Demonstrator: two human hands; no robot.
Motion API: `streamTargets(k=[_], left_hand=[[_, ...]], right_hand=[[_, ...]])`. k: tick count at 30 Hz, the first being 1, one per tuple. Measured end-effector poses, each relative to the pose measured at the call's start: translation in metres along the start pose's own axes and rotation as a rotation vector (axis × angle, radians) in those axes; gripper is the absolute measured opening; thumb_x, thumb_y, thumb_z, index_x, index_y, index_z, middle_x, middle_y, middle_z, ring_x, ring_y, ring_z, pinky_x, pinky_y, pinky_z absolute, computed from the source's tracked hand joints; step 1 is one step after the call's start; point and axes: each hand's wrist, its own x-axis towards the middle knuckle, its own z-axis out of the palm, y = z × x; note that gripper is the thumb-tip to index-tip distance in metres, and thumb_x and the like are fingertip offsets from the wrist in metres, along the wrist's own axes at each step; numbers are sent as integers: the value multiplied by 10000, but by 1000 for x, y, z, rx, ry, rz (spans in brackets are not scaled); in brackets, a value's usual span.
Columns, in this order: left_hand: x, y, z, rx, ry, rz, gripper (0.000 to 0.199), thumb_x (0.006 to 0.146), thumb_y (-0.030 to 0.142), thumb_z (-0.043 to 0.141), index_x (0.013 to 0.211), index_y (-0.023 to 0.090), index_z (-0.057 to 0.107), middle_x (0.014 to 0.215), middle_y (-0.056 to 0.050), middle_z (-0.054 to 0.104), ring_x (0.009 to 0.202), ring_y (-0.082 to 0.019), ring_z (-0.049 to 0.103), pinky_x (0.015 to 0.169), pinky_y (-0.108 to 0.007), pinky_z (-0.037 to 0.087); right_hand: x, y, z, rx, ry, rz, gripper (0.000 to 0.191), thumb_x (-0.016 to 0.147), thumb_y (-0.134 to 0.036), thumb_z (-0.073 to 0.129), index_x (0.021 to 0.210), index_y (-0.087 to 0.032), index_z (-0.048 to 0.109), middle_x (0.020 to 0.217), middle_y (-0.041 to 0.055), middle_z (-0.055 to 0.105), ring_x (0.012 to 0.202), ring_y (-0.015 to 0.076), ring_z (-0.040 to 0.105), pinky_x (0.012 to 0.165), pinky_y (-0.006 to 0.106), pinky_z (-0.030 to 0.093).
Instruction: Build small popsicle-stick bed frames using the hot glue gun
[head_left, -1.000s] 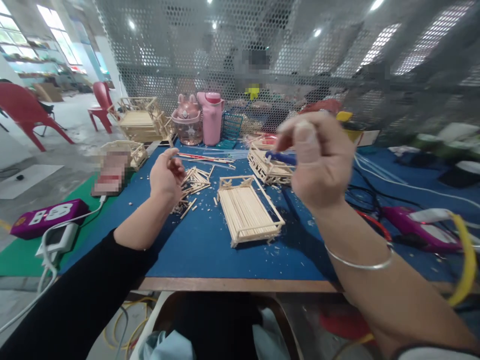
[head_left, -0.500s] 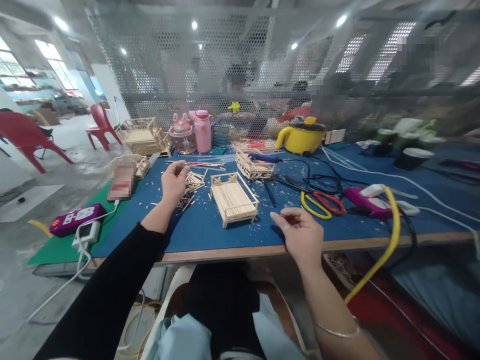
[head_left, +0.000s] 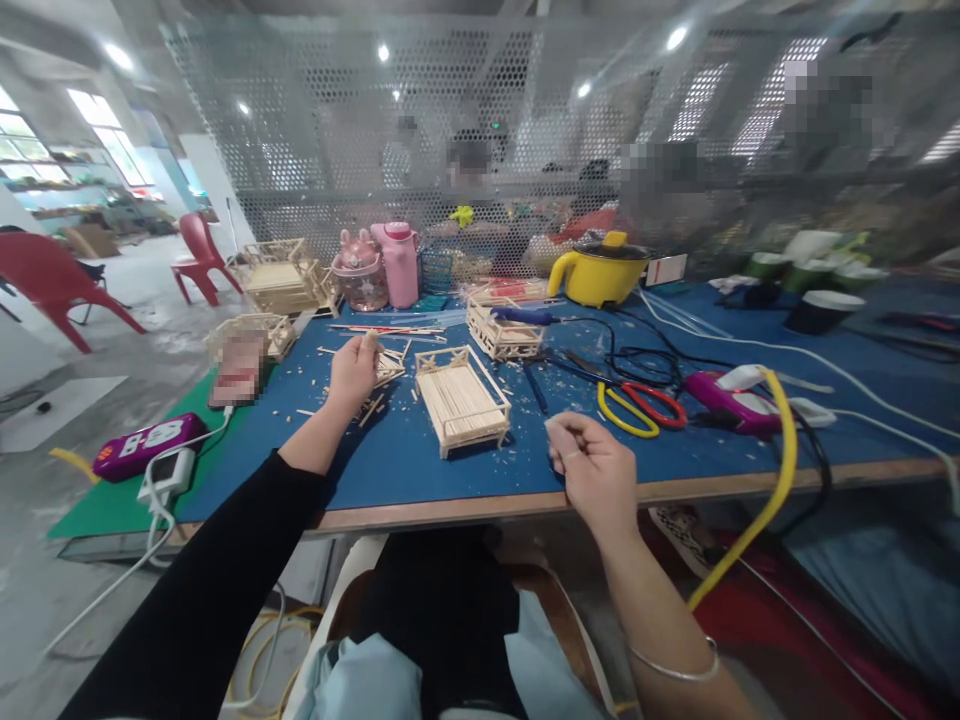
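Note:
My left hand [head_left: 354, 374] is closed over a loose pile of short wooden sticks [head_left: 389, 368], thumb and fingers together. Whether a stick is between them I cannot make out. To its right, a miniature bed [head_left: 463, 402] built of thin wooden sticks, with a slatted top and low rails, stands on the blue work mat [head_left: 420, 478]. My right hand [head_left: 596, 465] hovers at the table's front edge, right of the little bed and apart from it. Its thumb presses against the curled fingers, and anything in that pinch is too small to tell.
Scissors [head_left: 637, 405] with red and yellow handles lie right of the bed, near a blue-handled tool [head_left: 521, 316] resting on another stick model [head_left: 502, 338]. Behind stand a yellow pot [head_left: 604, 277] and a pink flask [head_left: 400, 265]. A purple power strip [head_left: 731, 403] trails cables at right.
My right hand has closed, its thumb coming against the fingers, and has shifted slightly left. My left hand stays by the stick pile. The miniature bed has not visibly moved on the mat.

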Motion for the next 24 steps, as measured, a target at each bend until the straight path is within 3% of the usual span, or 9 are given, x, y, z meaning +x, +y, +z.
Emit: streamTargets(k=[2,6,9,12,15,18,24], left_hand=[[-1,3,2,-45,-20,1,277,843,435,574,761,171,594,586,27,553,477,-83,453,492,-217,366],[-2,10,3,-130,-23,-24,235,744,360,693,856,165,623,665,21,616,493,-70,482,508,-209,398],[-4,13,2,-189,-19,-81,305,757,457,681,802,162,619,502,56,512,394,-61,384,421,-203,317],[-8,13,7,-263,-90,-163,480,782,627,585,731,150,618,452,33,489,398,-82,429,422,-204,349],[-17,15,17,-353,-221,-258,699,821,755,356,977,141,651,669,-69,681,610,-160,637,571,-254,498],[-28,19,25,-399,-301,-334,816,831,768,267,1272,137,537,842,-116,739,782,-205,702,740,-312,535],[-56,33,18,-448,-255,-411,907,834,769,210,1465,125,305,968,-142,748,851,-219,716,843,-333,514]], right_hand=[[-1,3,-1,3,-18,-3,329,837,-509,572,820,-189,648,490,-51,444,433,103,404,450,243,340],[-2,3,0,-96,-87,-81,527,905,-559,404,535,-199,512,480,-21,383,464,115,381,486,270,334],[1,-2,5,-259,-116,-124,326,827,-522,568,747,-206,566,547,-54,377,514,118,396,541,264,366],[7,-7,13,-349,-238,-138,442,732,-457,688,1080,-210,572,620,-68,424,564,127,446,601,268,413],[17,-12,18,-380,-331,-150,348,752,-428,657,1025,-214,634,667,-34,504,601,144,490,611,279,419],[29,-15,18,-400,-361,-162,267,765,-400,634,944,-205,670,686,-10,572,614,157,521,616,286,416],[72,-17,17,-430,-445,-133,257,739,-241,610,974,-171,684,616,-17,608,570,148,522,584,267,372]])
